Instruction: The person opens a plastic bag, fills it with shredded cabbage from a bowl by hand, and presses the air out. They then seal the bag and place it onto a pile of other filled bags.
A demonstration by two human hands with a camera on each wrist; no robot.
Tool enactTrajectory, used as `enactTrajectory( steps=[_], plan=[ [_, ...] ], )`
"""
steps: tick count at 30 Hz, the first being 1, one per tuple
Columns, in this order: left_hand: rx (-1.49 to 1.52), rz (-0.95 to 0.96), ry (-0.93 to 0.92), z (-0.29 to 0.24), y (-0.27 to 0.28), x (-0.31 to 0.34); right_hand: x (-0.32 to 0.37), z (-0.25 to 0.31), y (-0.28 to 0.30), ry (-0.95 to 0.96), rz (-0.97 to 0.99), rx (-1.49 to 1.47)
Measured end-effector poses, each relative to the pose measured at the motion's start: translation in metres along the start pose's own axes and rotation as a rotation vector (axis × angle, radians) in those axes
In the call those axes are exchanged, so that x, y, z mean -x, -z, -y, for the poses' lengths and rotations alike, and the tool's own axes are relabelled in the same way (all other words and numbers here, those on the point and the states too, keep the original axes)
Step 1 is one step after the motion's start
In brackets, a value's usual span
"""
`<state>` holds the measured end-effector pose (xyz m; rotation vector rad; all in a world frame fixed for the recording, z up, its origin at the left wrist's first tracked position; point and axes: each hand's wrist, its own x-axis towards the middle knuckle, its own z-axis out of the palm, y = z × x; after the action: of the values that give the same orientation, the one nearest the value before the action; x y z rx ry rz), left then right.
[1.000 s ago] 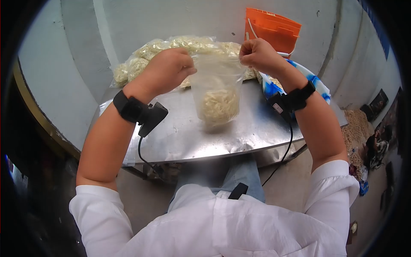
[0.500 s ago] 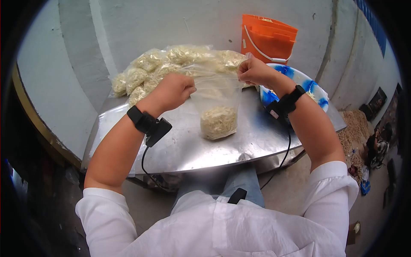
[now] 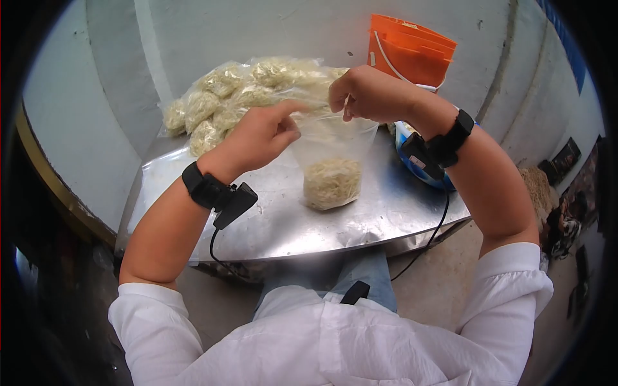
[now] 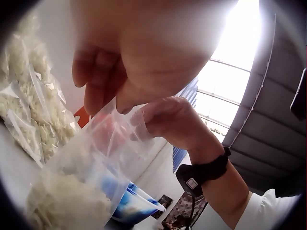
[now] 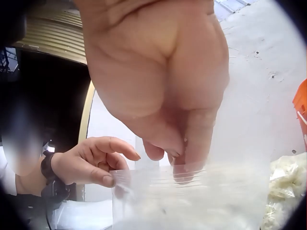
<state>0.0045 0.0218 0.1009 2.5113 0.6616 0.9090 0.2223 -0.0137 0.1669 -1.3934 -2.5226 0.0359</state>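
Note:
A clear zip bag with pale shreds in its lower part stands upright on the metal table. The left hand holds its top left corner; in the right wrist view that hand has its thumb in front of the corner, other fingers behind, and the index finger stretched out. Along the top edge, right of the left hand, the right hand pinches the zip strip. Seen from the right wrist, the fingers of this hand overlap the strip of the bag.
Filled clear bags lie piled at the back left of the metal table. An orange bucket stands at the back right. A blue and white basin is partly hidden behind the right forearm.
The right hand has moved left from the bag's right corner along its top edge, closer to the left hand. The left index finger has straightened. The bag, raised earlier, now stands lower.

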Motion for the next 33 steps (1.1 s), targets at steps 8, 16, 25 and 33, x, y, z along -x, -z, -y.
enactTrajectory(
  steps=[8,16,25,33],
  plan=[
    [-0.008,-0.059,0.116,0.012,-0.003,0.006,0.001,-0.009,-0.022,0.042,-0.079,0.302],
    [0.030,-0.109,0.171,0.022,-0.006,0.010,0.017,-0.027,-0.010,-0.110,-0.355,-0.077],
    [0.216,-0.148,0.186,0.036,-0.014,0.008,0.046,-0.081,-0.052,-0.295,-0.240,-0.854],
    [0.191,-0.157,0.209,0.031,-0.004,-0.001,0.043,-0.092,-0.072,-0.263,-0.422,-0.877]
  ],
)
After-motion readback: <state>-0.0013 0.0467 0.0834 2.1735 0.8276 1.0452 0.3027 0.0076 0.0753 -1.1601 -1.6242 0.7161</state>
